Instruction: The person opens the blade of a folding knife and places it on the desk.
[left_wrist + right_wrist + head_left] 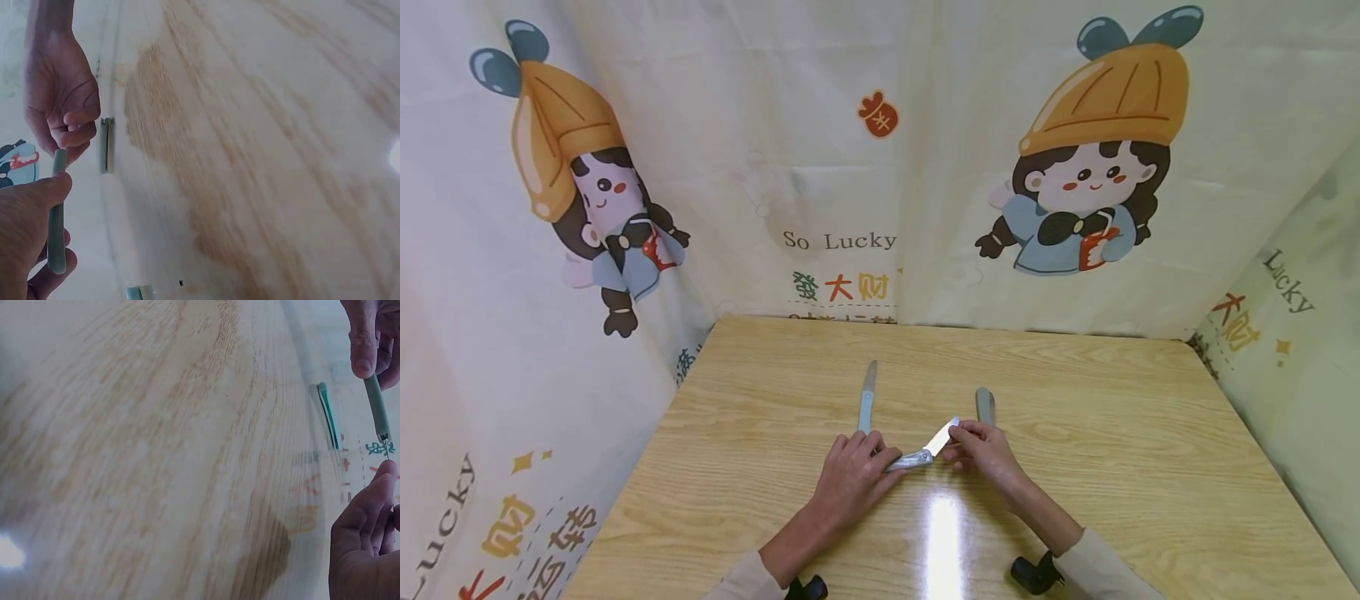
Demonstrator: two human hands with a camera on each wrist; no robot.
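My left hand (853, 473) grips the handle of a folding knife (914, 459) whose blade stands partly out, at an angle to the handle. From the other side my right hand (988, 454) pinches the shiny blade (942, 437) near its tip. In the left wrist view the knife's handle (57, 231) looks grey-green under the left thumb. The right wrist view shows the thin blade edge-on between handle and right fingertips. Beyond the left hand lies a second folding knife (867, 404), opened, with a light blue handle. A folded grey-green knife (985, 406) lies just behind the right hand.
The wooden table (1112, 467) ends at a printed cloth (955, 208) along its back, with more cloth at both sides. A bright light reflection lies on the tabletop in front of the hands. Dark camera mounts (1036, 573) sit beneath the wrists.
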